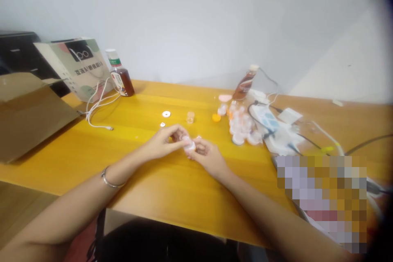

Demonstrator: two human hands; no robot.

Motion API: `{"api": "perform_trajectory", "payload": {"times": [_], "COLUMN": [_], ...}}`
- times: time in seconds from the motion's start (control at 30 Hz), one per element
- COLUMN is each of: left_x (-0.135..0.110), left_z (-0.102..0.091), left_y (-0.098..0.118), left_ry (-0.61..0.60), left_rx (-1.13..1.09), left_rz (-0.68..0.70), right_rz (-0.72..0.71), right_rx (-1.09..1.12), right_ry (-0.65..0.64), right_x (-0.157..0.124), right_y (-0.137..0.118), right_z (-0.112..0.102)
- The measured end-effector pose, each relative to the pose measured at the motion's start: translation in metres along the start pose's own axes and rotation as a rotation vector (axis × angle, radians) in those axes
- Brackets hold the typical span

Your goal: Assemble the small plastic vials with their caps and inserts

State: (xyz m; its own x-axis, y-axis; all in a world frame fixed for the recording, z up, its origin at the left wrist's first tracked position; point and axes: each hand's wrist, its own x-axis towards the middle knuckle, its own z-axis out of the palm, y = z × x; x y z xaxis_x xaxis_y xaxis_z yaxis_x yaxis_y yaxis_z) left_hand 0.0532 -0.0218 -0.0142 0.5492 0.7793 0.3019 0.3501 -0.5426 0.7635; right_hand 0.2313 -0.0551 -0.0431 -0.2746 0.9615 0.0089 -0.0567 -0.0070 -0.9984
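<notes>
Above the middle of the wooden table (147, 188), my left hand (164, 143) and my right hand (208, 155) meet at a small whitish translucent piece (189, 144) that looks like a little container or cap; blur hides its exact kind. Fingers of both hands are closed on it, the left from its upper left side and the right from its lower right. Just beyond the hands stands a small clear, orange-tinted cup (190, 117). A white disc with a hole (166, 114) and a smaller white piece (162, 124) lie beyond my left hand. Another small whitish bit shows behind my right fingers.
Several clear small containers (242, 125) cluster at the right, near an orange cap (216, 118) and a leaning drink bottle (245, 84). Power strips with cables (282, 131) lie further right. A dark-liquid bottle (123, 80), white cable (92, 108), paper bag (86, 69) and cardboard box (33, 114) occupy the left.
</notes>
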Motion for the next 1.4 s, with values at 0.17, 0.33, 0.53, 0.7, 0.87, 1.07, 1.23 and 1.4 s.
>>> {"api": "perform_trajectory", "payload": {"times": [0.17, 0.33, 0.53, 0.7, 0.87, 1.07, 1.23, 1.4], "left_x": [0.0, -0.001, -0.003, 0.0, 0.0, -0.002, -0.001, 0.001], "left_z": [-0.002, -0.002, -0.003, -0.012, -0.019, -0.007, -0.007, 0.002], "left_y": [0.002, 0.006, 0.008, 0.009, 0.012, 0.009, 0.008, 0.003], "left_ry": [-0.005, 0.011, -0.016, -0.089, -0.256, -0.018, -0.089, 0.084], "left_rx": [0.006, 0.083, 0.101, -0.064, -0.236, -0.278, -0.358, -0.213], "left_rz": [-0.011, -0.046, -0.046, 0.063, 0.08, -0.004, 0.002, -0.044], "right_rz": [-0.031, -0.107, -0.217, -0.081, 0.007, -0.001, 0.01, -0.014], "right_rx": [-0.05, -0.196, -0.37, -0.125, 0.021, 0.004, 0.001, -0.036], "right_ry": [0.02, 0.061, 0.057, -0.053, -0.111, -0.062, -0.027, 0.029], "right_x": [-0.002, -0.008, -0.012, -0.008, -0.005, -0.005, -0.004, -0.005], "right_y": [-0.001, -0.003, -0.005, -0.008, -0.012, -0.011, -0.007, -0.007], "right_z": [0.002, 0.005, 0.003, 0.002, 0.0, 0.001, 0.002, 0.002]}}
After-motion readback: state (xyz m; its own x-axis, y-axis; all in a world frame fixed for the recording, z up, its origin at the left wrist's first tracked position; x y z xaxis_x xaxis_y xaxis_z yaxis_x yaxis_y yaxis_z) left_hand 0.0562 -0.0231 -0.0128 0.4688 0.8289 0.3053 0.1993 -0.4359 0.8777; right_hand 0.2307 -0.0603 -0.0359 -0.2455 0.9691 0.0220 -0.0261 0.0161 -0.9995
